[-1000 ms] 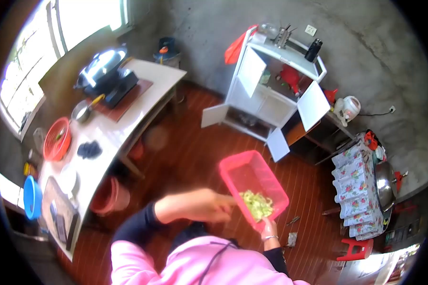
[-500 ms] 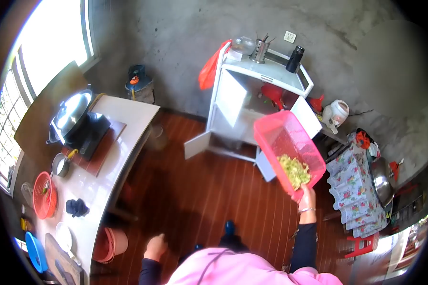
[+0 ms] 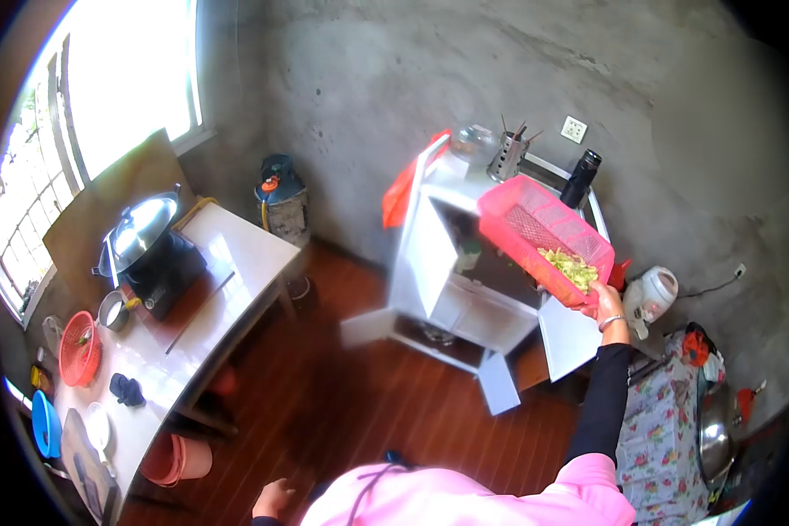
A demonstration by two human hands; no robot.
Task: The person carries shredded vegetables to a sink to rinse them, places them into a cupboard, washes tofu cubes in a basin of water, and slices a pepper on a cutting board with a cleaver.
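My right hand (image 3: pixel 600 302) grips the near end of a pink plastic basket (image 3: pixel 517 210) and holds it out in front of the white cabinet (image 3: pixel 491 311). Pale green shredded vegetable (image 3: pixel 572 267) lies in the basket's near end. The basket tilts a little and covers part of the cabinet's top. Several cabinet doors stand ajar, with dark shelf space behind them. Low at the bottom edge, my left hand (image 3: pixel 274 498) hangs by my body, fingers loosely bent, with nothing seen in it.
A wok with lid (image 3: pixel 140 232) sits on a cooker on the left table (image 3: pixel 263 245), near a red basket (image 3: pixel 79 351). A gas cylinder (image 3: pixel 280 188) stands behind. On the cabinet are a utensil holder (image 3: pixel 507 158) and black bottle (image 3: pixel 580 180). A rice cooker (image 3: pixel 653 294) is at right.
The basket has moved up and toward the cabinet top, with my right arm stretched further out. My view has shifted closer to the cabinet. My left hand has sunk lower in view.
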